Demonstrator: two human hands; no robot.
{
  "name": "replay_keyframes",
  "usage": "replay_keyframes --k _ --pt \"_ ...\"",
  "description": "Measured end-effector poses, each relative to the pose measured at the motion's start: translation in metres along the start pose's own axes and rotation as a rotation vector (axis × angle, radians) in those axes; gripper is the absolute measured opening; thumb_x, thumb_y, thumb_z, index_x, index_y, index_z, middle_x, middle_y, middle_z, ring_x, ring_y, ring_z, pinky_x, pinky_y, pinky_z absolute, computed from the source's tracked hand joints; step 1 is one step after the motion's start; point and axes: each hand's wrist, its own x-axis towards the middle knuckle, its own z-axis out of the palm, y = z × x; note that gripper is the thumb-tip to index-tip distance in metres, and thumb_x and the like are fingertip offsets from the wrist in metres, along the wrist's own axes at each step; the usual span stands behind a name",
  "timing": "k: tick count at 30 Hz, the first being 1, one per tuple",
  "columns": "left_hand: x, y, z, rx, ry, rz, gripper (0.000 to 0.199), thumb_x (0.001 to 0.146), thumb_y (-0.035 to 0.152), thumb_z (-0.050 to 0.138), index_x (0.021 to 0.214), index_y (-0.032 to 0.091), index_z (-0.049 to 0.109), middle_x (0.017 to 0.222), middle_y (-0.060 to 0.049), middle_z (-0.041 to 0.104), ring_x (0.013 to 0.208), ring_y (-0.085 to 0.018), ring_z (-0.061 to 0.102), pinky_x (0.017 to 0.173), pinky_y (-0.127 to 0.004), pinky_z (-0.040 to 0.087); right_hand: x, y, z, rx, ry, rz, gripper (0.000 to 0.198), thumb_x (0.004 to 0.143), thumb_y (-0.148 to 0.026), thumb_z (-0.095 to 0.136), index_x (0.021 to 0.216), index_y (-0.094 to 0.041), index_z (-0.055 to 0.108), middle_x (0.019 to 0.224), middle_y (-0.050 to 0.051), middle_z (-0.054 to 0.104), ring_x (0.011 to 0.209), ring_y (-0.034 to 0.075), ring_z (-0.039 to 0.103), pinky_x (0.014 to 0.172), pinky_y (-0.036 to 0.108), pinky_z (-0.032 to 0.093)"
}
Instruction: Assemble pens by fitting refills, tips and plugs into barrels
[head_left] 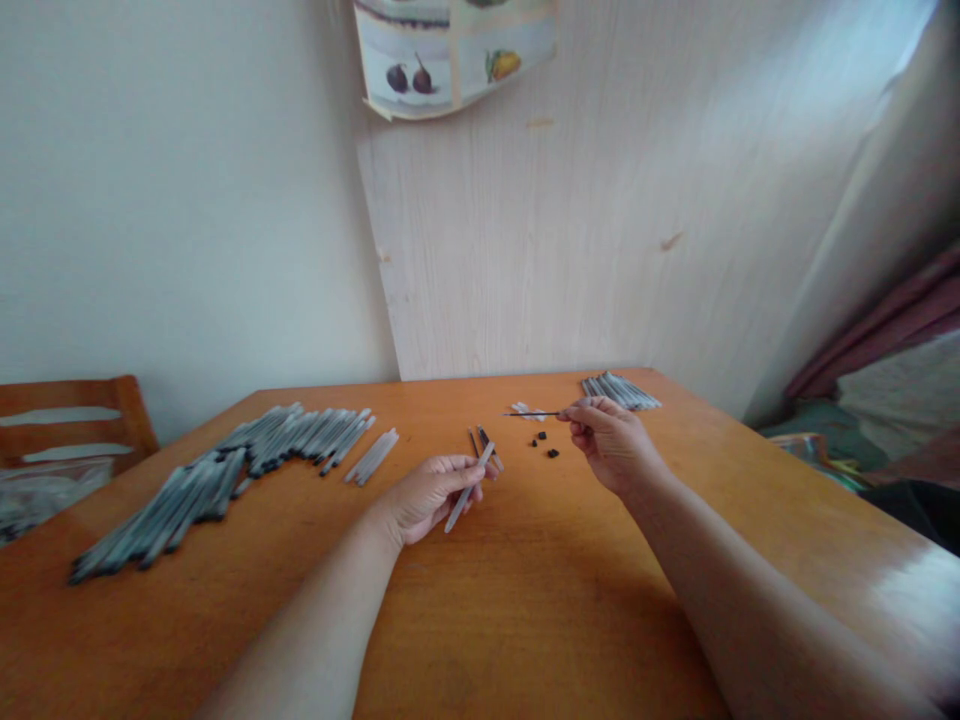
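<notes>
My left hand (439, 497) is closed around a translucent white pen barrel (466, 500), which slants up to the right over the table. In my right hand (607, 440) a thin dark pen refill (532, 413) is pinched between thumb and fingers, its tip pointing left. A couple of dark refills (482, 437) lie just beyond my left hand, partly hidden by it. Between the hands sit several small black plugs (553, 453). Some small clear pen caps (521, 408) lie behind the refill.
On the wooden table (540, 600), a long pile of pens with black ends (172, 510) spreads along the left. Several empty-looking barrels (373, 457) lie beside it. Another bundle of pens (622, 390) is at the back right. A wall closes off the far edge; a chair (127, 420) stands left.
</notes>
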Motion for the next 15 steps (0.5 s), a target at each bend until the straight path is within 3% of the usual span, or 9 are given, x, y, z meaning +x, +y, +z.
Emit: replay_keyframes --k 6,15 --pt "-0.0008 0.0000 -0.0001 0.029 -0.006 -0.022 0.030 0.077 0.038 0.070 0.097 0.016 0.072 0.068 -0.002 0.059 0.058 -0.009 0.051 0.054 -0.021 0.036 0.0025 0.0023 -0.0020 -0.166 0.011 -0.057 0.023 0.065 -0.026 0.067 0.082 -0.018 0.052 0.063 -0.001 0.059 0.045 0.006 0.039 0.040 0.020 0.026" --pt "-0.0029 0.0027 0.0038 0.115 -0.014 -0.047 0.027 0.077 0.036 0.069 0.096 0.017 0.073 0.068 -0.002 0.059 0.060 -0.009 0.051 0.057 -0.020 0.037 0.0009 0.0045 -0.0006 -0.246 0.011 -0.104 0.029 0.067 -0.024 0.063 0.092 -0.018 0.052 0.067 -0.001 0.060 0.047 0.007 0.041 0.042 0.021 0.028"
